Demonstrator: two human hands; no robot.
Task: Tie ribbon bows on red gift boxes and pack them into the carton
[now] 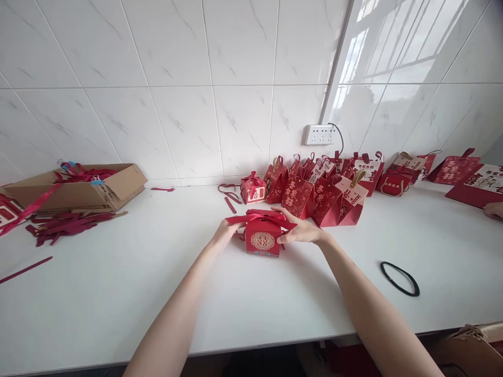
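A small red gift box (262, 242) with a gold round emblem on its front stands upright on the white table. Across its top runs a red ribbon bow (262, 215) with its tails spread to both sides. From the left, my left hand (225, 233) grips the box, its fingers mostly hidden by the ribbon and the box side. My right hand (301, 229) is closed on the right side, thumb against the front and fingers reaching behind. Just behind it sits a similar small red box (253, 189) with a bow.
Several red gift bags (297, 193) crowd the back right. A cardboard box (78, 193) holding ribbons stands at left, near a pile of dark red strips (65, 225). A black loop (400, 278) lies at right. Another person's hand (494, 210) shows at the right edge.
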